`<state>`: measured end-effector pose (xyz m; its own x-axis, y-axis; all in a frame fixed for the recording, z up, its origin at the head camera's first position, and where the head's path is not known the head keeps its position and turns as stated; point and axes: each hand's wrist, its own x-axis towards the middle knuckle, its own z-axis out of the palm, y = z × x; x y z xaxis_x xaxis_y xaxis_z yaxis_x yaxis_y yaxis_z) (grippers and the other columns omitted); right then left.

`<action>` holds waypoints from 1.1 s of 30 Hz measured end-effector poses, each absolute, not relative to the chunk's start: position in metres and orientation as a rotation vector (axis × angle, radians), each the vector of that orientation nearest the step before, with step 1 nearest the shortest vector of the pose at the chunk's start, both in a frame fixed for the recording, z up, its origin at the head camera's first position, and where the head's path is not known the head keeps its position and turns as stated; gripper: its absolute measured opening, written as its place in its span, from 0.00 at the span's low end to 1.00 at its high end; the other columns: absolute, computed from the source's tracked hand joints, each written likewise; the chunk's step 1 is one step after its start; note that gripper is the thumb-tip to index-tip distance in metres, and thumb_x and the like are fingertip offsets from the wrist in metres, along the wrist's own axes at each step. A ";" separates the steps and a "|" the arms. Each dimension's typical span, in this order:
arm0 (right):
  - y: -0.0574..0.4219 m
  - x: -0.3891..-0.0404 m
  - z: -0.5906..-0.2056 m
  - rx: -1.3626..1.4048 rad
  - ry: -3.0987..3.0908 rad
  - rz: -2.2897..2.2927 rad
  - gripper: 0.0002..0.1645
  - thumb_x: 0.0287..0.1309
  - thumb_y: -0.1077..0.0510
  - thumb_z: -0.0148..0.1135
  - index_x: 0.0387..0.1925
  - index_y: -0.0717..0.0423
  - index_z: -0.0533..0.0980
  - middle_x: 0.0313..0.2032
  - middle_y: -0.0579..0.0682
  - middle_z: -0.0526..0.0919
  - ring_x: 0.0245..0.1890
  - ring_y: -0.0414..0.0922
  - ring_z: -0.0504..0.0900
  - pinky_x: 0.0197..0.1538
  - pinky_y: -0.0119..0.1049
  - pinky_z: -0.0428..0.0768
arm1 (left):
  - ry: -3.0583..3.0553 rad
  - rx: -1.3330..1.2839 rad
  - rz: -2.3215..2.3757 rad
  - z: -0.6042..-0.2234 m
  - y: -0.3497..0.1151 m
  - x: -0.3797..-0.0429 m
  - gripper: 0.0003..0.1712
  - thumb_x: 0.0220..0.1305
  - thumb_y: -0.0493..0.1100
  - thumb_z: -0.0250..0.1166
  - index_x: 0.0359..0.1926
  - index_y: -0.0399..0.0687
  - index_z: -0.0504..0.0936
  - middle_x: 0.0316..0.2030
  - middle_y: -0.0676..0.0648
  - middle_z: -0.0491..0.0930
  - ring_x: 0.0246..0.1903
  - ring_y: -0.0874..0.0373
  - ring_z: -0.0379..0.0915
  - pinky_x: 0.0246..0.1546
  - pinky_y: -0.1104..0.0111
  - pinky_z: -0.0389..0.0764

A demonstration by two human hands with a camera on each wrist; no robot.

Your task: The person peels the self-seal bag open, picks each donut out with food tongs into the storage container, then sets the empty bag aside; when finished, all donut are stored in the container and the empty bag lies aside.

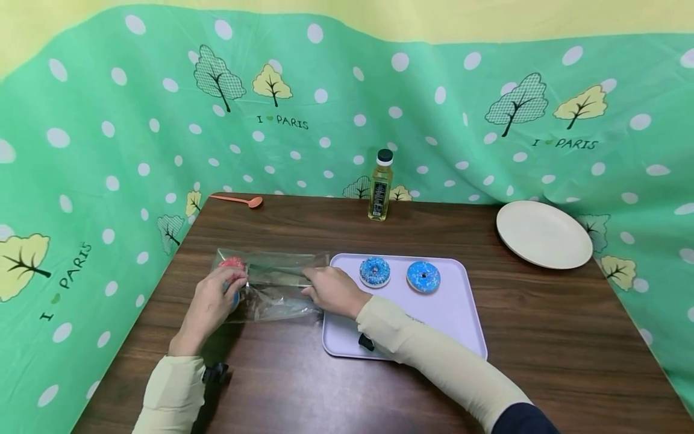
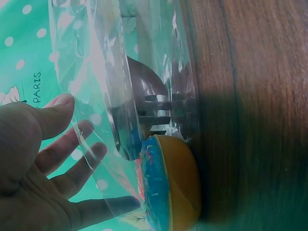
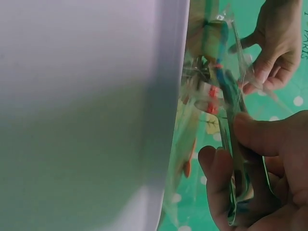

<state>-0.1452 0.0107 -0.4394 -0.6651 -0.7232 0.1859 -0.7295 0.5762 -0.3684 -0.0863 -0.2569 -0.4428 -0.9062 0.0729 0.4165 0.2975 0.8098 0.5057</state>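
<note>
My right hand [image 1: 336, 290] grips metal tongs [image 3: 250, 166] near their bent end, with their far ends inside a clear plastic bag [image 1: 282, 310]. Through the film, the left wrist view shows a slotted tip and a flat tip close to a blue-iced doughnut [image 2: 156, 185] with sprinkles. A pink-red doughnut [image 1: 232, 263] shows at the bag's left end, the blue one partly hidden below it. My left hand [image 1: 214, 298] is at that end, fingers spread and loosely bent against the film, one fingertip right at the blue doughnut.
A pale lilac tray [image 1: 455, 325] lies under my right forearm, bearing two blue-iced doughnuts [image 1: 375, 272]. Behind stand an oil bottle [image 1: 381, 187] with a dark cap and, at the right, a cream plate [image 1: 544, 234]. An orange spoon [image 1: 238, 200] lies at the table's back left edge.
</note>
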 end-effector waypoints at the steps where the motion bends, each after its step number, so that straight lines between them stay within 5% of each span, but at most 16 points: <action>1: 0.010 -0.145 -0.439 1.273 -2.775 0.659 0.13 0.65 0.56 0.67 0.46 0.59 0.80 0.30 0.48 0.85 0.31 0.44 0.85 0.37 0.46 0.83 | -2.619 -0.276 -0.822 -0.442 -0.257 -0.086 0.03 0.63 0.30 0.69 0.38 0.39 0.85 0.39 0.42 0.84 0.43 0.43 0.81 0.44 0.49 0.81; 6: 0.010 -0.145 -0.438 1.244 -2.789 0.657 0.18 0.66 0.55 0.67 0.53 0.59 0.80 0.37 0.51 0.88 0.37 0.46 0.87 0.42 0.46 0.84 | -2.628 -0.270 -0.832 -0.441 -0.258 -0.086 0.03 0.64 0.31 0.69 0.38 0.39 0.86 0.39 0.43 0.84 0.44 0.44 0.81 0.44 0.49 0.81; 13: 0.004 -0.146 -0.437 1.251 -2.787 0.653 0.12 0.64 0.54 0.68 0.40 0.58 0.79 0.26 0.46 0.82 0.28 0.43 0.83 0.36 0.44 0.83 | -2.591 -0.313 -0.804 -0.440 -0.258 -0.089 0.04 0.60 0.29 0.71 0.35 0.39 0.85 0.37 0.43 0.84 0.44 0.44 0.81 0.45 0.50 0.80; 22: 0.004 -0.144 -0.436 1.268 -2.785 0.666 0.08 0.66 0.56 0.66 0.41 0.58 0.79 0.23 0.44 0.81 0.26 0.40 0.82 0.33 0.42 0.81 | -2.601 -0.296 -0.815 -0.442 -0.258 -0.087 0.04 0.60 0.29 0.70 0.36 0.38 0.86 0.40 0.42 0.84 0.46 0.43 0.81 0.47 0.50 0.79; 33: 0.023 -0.138 -0.431 1.242 -2.785 0.717 0.20 0.66 0.58 0.66 0.56 0.64 0.79 0.42 0.55 0.88 0.38 0.47 0.87 0.44 0.45 0.84 | -2.619 -0.240 -0.827 -0.441 -0.261 -0.085 0.02 0.64 0.31 0.68 0.37 0.38 0.86 0.40 0.41 0.84 0.45 0.42 0.81 0.47 0.47 0.80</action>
<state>-0.1378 0.0233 -0.4309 -0.6856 -0.7029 0.1892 -0.7069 0.5810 -0.4034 -0.0850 -0.2606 -0.4412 -0.9122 0.0469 0.4071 0.2722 0.8118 0.5166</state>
